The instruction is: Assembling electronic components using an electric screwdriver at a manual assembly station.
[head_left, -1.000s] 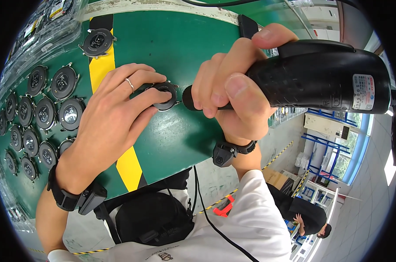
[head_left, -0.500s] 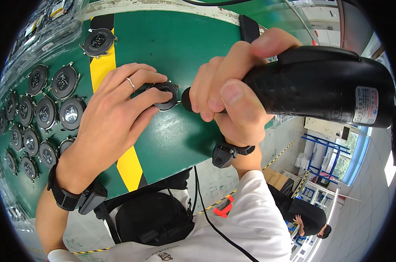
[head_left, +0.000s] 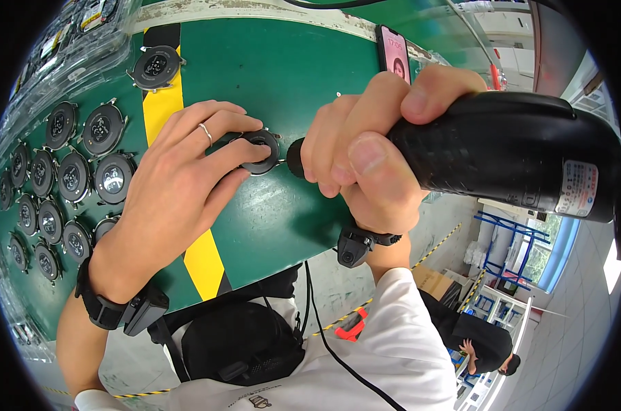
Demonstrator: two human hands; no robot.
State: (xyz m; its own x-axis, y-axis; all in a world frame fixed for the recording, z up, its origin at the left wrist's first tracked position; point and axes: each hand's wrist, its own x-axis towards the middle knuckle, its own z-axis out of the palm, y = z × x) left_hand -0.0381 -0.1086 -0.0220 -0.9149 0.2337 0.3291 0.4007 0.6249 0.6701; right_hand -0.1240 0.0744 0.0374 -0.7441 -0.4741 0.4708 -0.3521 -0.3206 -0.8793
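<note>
Under the fingers of my left hand (head_left: 170, 175), a round black watch case (head_left: 261, 166) with short metal lugs lies on the green mat. The thumb and fingers grip its rim and press on its back, hiding most of it. My right hand (head_left: 365, 154) is wrapped round a thick black electric screwdriver (head_left: 495, 147), which is held nearly level. Its black nose points left at the lug side of the case. A thin tip appears to touch there, though I cannot make out the screw.
Several similar watch cases (head_left: 72, 177) lie face down at the left, and a single watch case (head_left: 155, 67) sits on the yellow-black tape (head_left: 162, 113). Clear plastic trays (head_left: 84, 51) are stacked far left. A phone (head_left: 393, 55) lies beyond my right hand. Behind, at right, is a person (head_left: 485, 342).
The screwdriver's rear end and my right hand have dipped slightly toward me. The phone's screen, dark before, is lit. My left hand and the watch case stay put.
</note>
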